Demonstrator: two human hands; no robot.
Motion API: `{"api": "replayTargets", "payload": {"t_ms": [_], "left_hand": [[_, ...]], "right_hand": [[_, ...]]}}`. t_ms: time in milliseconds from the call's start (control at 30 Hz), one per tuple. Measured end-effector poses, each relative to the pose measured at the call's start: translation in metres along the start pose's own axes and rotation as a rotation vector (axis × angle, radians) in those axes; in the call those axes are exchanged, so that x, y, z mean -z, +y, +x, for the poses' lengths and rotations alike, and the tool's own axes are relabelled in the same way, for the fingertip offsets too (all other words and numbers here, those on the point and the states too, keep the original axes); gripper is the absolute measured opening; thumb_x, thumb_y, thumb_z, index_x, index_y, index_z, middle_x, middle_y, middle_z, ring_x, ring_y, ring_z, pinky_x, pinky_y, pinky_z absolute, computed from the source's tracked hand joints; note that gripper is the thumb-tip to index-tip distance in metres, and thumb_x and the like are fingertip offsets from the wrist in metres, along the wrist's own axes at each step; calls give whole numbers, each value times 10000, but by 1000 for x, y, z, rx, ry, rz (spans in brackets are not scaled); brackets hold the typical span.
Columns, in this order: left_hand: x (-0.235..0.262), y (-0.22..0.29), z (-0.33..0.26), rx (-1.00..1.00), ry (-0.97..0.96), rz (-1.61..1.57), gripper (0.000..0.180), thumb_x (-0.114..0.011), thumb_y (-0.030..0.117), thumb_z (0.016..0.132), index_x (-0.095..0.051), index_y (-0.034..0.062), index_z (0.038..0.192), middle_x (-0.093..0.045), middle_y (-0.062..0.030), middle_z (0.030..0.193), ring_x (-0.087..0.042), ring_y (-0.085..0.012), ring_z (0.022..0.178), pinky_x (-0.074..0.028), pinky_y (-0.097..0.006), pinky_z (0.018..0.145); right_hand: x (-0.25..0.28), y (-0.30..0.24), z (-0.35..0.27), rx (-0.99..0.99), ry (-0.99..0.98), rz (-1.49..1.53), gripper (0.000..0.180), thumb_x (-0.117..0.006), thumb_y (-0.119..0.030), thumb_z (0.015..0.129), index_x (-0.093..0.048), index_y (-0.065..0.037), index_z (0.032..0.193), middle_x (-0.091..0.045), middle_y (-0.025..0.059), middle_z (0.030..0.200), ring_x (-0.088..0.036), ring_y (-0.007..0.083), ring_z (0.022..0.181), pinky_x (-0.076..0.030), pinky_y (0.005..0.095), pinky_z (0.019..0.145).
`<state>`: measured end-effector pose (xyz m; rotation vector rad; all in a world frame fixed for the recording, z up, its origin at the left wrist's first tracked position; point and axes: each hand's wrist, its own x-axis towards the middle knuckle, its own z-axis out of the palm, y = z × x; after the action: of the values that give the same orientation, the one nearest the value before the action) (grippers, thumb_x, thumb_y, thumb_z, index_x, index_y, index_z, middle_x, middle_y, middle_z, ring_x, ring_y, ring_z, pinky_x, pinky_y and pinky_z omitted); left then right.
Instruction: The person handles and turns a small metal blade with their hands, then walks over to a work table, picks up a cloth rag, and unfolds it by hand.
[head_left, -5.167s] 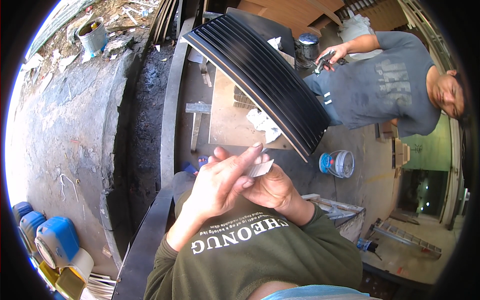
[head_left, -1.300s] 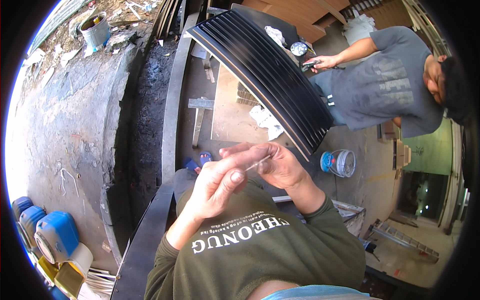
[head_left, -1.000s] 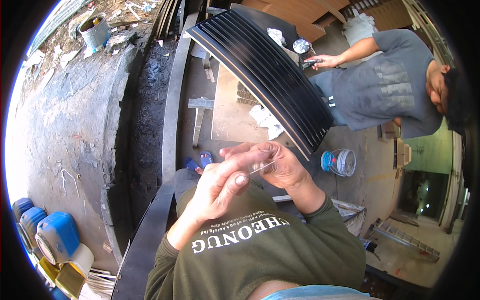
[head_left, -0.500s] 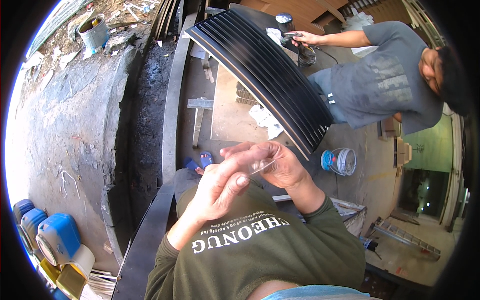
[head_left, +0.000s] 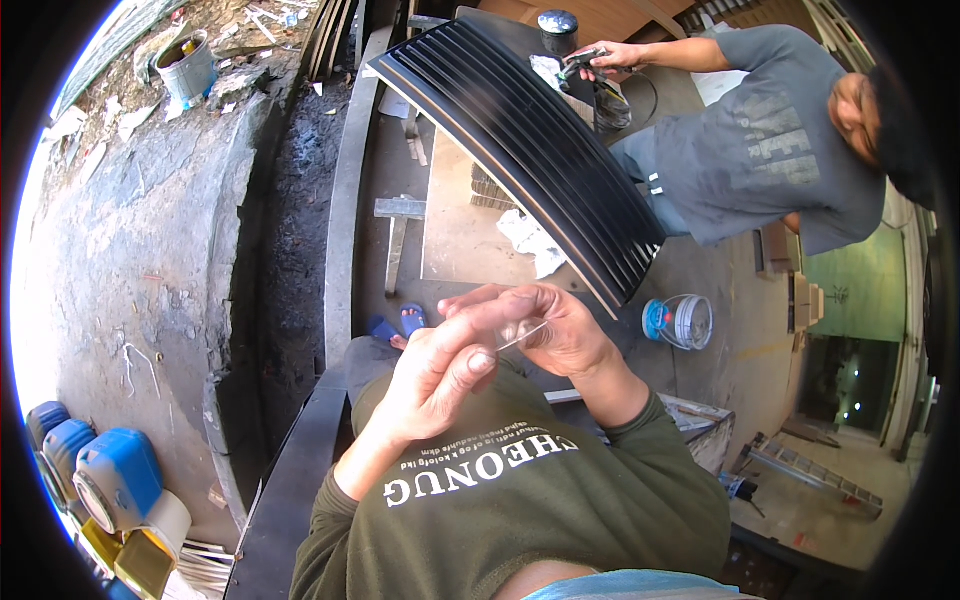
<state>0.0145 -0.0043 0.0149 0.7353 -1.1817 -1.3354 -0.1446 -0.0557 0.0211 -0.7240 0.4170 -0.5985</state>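
In front of my chest, my left hand (head_left: 445, 365) and my right hand (head_left: 570, 335) meet with fingers bent inward. Between them is a small, thin, clear strip (head_left: 522, 335) with a straight, bright edge. The fingers of both hands close around it, and some fingertips are hidden behind the left fingers. Just beyond my hands stands a long black ribbed panel (head_left: 520, 150) with a brown edge. On its far side a co-worker's hand (head_left: 615, 58) grips a black tool (head_left: 580, 65) with a hose, like a spray gun.
The co-worker (head_left: 770, 140) stands right of the panel. A bucket (head_left: 692, 323) sits on the floor right of my hands, and a dark can (head_left: 557, 35) lies beyond the panel. Blue jugs (head_left: 120, 475) stand at lower left; a ladder (head_left: 815, 470) lies at right.
The co-worker's hand and tool have shifted slightly farther away along the panel, and their body has moved a little up and left. My hands and the clear strip have barely moved.
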Motion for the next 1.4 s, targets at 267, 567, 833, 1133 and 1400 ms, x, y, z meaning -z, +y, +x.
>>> {"api": "replayTargets", "payload": {"t_ms": [267, 567, 833, 1133, 1400], "left_hand": [[13, -5, 1, 108, -49, -240, 441, -403, 339, 931, -506, -20, 1166, -441, 13, 571, -364, -56, 486, -270, -203, 452], [-12, 7, 5, 171, 142, -474, 699, -450, 474, 873, -282, -30, 1327, -458, -10, 560, -342, -33, 410, -264, -151, 417], [-15, 8, 5, 195, 178, -611, 673, -418, 417, 903, -228, -56, 1342, -458, -22, 558, -299, -44, 396, -244, -162, 409], [-16, 2, 1, 176, 241, -641, 568, -399, 389, 915, -354, -69, 1248, -418, 15, 525, -338, -46, 419, -266, -157, 436], [-14, 3, 0, 168, 263, -741, 447, -396, 429, 913, -476, -10, 884, -388, 11, 520, -296, -55, 376, -238, -193, 375]], "right_hand": [[5, -4, -2, -65, 9, -187, 214, -614, -212, 803, -605, -43, 934, -413, 261, 1267, -411, 302, 1190, -300, 401, 994], [3, 25, 42, 524, -143, 290, 147, -581, -260, 852, -523, -132, 808, -333, 130, 1348, -288, 336, 1269, -286, 422, 1028], [1, 27, 59, 630, -97, 29, 168, -580, -240, 852, -513, -87, 841, -379, 173, 1271, -483, 378, 1107, -443, 463, 904], [-15, 34, 52, 675, 40, -164, 175, -571, -232, 857, -490, -77, 856, -456, 207, 1146, -579, 359, 960, -484, 451, 834], [-10, 40, 57, 691, -38, -97, 183, -542, -237, 875, -471, -68, 866, -461, 210, 1132, -574, 352, 960, -482, 463, 831]]}}
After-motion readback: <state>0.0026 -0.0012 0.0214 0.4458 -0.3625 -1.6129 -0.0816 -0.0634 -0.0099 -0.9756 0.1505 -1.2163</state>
